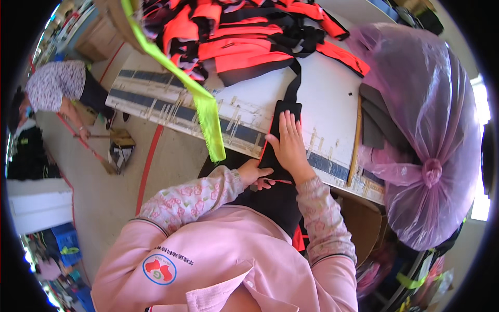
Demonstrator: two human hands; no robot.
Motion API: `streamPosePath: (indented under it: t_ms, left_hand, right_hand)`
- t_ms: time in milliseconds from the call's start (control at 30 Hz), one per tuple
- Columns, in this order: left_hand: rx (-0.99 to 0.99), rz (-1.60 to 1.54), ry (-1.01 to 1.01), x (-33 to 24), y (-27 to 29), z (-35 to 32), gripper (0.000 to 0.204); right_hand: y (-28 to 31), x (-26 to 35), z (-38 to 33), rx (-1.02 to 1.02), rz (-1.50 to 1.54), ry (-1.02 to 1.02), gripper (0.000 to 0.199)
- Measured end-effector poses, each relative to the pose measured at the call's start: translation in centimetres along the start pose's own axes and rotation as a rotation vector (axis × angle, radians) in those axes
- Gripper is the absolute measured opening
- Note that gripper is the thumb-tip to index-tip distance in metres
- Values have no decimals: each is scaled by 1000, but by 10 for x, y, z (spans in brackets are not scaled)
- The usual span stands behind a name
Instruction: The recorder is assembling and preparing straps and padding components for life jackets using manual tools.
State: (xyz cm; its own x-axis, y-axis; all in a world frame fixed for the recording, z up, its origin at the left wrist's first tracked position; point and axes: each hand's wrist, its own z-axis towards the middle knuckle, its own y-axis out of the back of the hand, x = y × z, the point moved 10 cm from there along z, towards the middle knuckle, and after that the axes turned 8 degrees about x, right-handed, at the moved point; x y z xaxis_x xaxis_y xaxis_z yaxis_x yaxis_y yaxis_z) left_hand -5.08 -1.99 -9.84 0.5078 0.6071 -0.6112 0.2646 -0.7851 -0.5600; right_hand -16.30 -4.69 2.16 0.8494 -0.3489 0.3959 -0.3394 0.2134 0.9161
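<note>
A black padded fabric piece [268, 151] with an orange edge lies over the table's near edge. A black strap [293, 88] runs from its far end to the pile of orange and black fabric pieces [244, 52]. My right hand [289, 143] rests flat on the black piece, fingers stretched out and pointing away from me. At the near end, just off the table edge, my left hand [254, 173] pinches the piece between thumb and fingers. A thin pinkish strip shows beside those fingers.
A neon yellow strip [208, 122] hangs at the left of the worn white table [327, 99]. To the right are grey fabric pieces [382, 117], a wooden strip [355, 148] and a knotted purple plastic bag [426, 104]. A person [60, 86] bends with a broom and dustpan [122, 148] at far left.
</note>
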Motion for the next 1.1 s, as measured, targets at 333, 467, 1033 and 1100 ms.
streamPosePath:
  t_ms: [333,467,1033,1100]
  left_hand:
    - [3,-35,-83,3,1,3,21]
    - [15,-38,-109,2,8,-2,23]
    - [186,-147,-297,-60,-45,-15,54]
    - [364,-334,-331,-86,-66,-13,61]
  right_hand:
    - [4,-57,57,-123,0,-108,73]
    - [7,-24,32,-83,-157,-47,72]
    - [60,-65,-166,-768,1532,-268,19]
    - [46,-52,-163,-638,1823,-348,32]
